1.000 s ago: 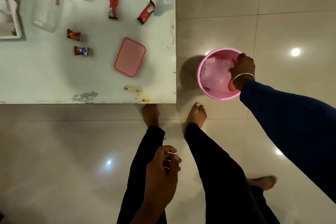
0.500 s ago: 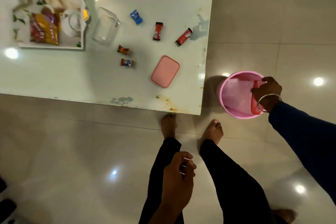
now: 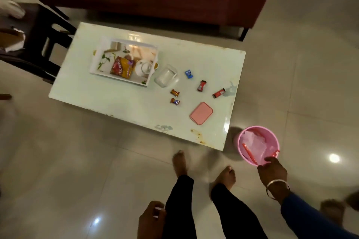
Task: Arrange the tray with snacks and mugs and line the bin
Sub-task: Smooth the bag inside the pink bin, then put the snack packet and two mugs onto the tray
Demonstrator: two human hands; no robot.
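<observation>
Here the left hand (image 3: 150,219) hangs loosely curled and empty by the leg. On the floor just off the table's (image 3: 120,101) corner, the pink bin (image 3: 258,146) holds a thin, limp, slippery-looking liner (image 3: 254,139). The right hand (image 3: 272,170) has its fingertips on the near rim, seemingly pinching film there, probably the best hold.

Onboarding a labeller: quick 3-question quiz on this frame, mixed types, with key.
1. True or false: the bin stands on the table.
2. How many small wrapped candies lie loose on the table?
3. The right hand is at: A) the bin's rim, B) the pink lid, C) the tray.

Key: 1 false, it is on the floor beside the table. 2 five. 3 A.
</observation>
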